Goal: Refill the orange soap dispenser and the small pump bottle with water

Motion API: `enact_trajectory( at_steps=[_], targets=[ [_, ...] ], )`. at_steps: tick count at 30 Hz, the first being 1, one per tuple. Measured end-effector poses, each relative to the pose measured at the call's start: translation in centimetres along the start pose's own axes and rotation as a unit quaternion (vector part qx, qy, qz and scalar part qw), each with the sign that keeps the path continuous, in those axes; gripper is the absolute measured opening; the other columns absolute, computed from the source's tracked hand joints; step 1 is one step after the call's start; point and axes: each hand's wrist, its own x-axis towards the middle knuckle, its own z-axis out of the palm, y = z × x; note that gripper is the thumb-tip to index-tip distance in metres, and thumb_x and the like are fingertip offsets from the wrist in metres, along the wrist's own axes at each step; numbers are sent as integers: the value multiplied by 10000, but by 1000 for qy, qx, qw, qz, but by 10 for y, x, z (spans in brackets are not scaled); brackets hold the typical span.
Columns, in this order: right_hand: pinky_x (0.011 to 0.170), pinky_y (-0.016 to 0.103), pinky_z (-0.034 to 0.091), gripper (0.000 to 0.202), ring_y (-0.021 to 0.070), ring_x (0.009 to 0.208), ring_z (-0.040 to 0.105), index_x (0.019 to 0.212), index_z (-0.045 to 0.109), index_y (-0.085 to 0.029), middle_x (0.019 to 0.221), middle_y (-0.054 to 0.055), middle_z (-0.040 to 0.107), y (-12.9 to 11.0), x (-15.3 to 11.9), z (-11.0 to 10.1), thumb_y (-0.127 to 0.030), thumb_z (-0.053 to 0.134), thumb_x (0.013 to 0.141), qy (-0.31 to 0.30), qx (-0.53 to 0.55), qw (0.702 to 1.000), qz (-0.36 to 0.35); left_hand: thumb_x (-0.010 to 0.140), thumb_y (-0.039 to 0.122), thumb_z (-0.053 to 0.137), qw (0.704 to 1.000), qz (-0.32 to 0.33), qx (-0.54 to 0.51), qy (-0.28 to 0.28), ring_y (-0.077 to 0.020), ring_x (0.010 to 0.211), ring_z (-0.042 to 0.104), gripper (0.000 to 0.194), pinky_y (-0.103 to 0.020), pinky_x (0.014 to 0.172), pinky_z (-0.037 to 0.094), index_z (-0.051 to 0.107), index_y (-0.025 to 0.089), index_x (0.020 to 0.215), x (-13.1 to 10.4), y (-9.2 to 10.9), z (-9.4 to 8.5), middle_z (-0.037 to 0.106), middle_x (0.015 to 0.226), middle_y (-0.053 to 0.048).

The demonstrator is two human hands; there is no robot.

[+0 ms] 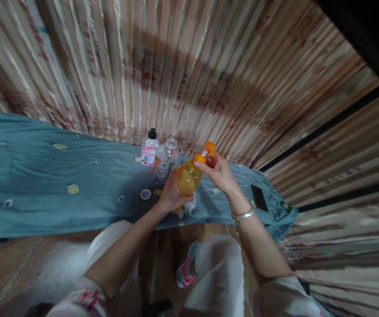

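Note:
A yellow, see-through spray bottle (186, 179) is tilted in front of me, its orange spray head (209, 148) pointing up and to the right. My left hand (171, 193) is wrapped round the bottle's body. At its orange collar, the thumb and fingers of my right hand (218, 172) close on the spray head. Just behind stands a clear plastic bottle (167, 154) with an open mouth. Left of that is a small bottle (149, 154) with a black cap and pink label. Below my left hand lies a whitish, stringy bundle (187, 208), partly hidden.
A round white cap (145, 194) lies on the teal patterned cloth (44, 176) covering the long surface. Towards the right end rests a dark phone (259, 198). A pleated curtain (176, 66) hangs close behind, with dark bars (334, 132) at right.

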Motion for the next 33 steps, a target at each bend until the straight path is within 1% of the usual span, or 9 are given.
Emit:
enact_trajectory(
  at_steps=[3,6,8,14,19,23,27,30,33],
  targets=[
    [984,425,654,725,264,1062,773,1075,694,-276,1102,53,804,-1,-1,1,-803,964,656,1,-9,1000,6,605,308,983,1000,3,0,-1,-422,1347,712,971,-653,1193,589,521,291,1458,0,0,0,705,1440,-119],
    [1058,435,628,747,295,1228,751,1206,730,-299,1246,72,809,-6,-4,-3,-806,942,700,-35,7,999,-7,614,318,978,1000,6,-5,-6,-418,1336,715,973,-656,1177,594,514,304,1469,0,-1,-1,703,1451,-112],
    [1119,457,602,717,303,1264,739,1200,753,-306,1253,72,821,-8,-5,-5,-837,898,741,-51,9,999,-14,631,325,973,1000,7,-7,-4,-411,1333,715,949,-663,1162,600,519,342,1464,0,-1,-1,700,1458,-93],
    [974,437,628,719,265,1016,759,1023,685,-270,1054,57,807,-1,0,0,-861,913,684,-2,-23,1000,6,596,296,984,1000,4,-8,2,-418,1327,718,972,-656,1174,595,527,303,1454,0,-2,2,708,1429,-112],
    [1014,409,615,786,274,1164,752,1202,723,-292,1227,68,811,-1,-1,1,-870,900,698,-25,2,1000,-12,600,295,988,1000,-2,-1,-3,-412,1326,720,996,-657,1177,597,517,288,1479,0,-2,1,701,1458,-115],
    [1018,440,619,721,272,1066,750,1080,765,-273,1109,61,828,1,-2,-2,-896,864,731,-23,-26,999,-22,614,312,994,1000,1,-1,0,-415,1334,723,985,-646,1177,603,515,299,1474,0,-2,0,701,1457,-120],
    [962,449,634,673,276,977,747,1038,764,-256,1002,73,822,4,-1,0,-836,911,730,27,-70,997,-15,606,304,992,1000,9,10,1,-418,1347,719,986,-636,1189,597,516,290,1470,-1,-2,0,706,1447,-119],
    [954,448,638,706,287,1000,759,1079,761,-248,1039,82,830,1,-2,1,-805,953,690,39,-81,996,-5,603,286,991,1000,15,13,0,-404,1350,717,988,-626,1196,594,521,304,1472,0,-2,0,710,1453,-102],
    [989,453,622,738,296,1081,760,1149,753,-267,1149,81,828,-5,-4,0,-830,921,702,2,-52,999,-15,596,281,1000,1000,9,7,1,-410,1357,714,1002,-638,1201,591,521,297,1476,0,-1,-1,705,1463,-109]
  ],
)
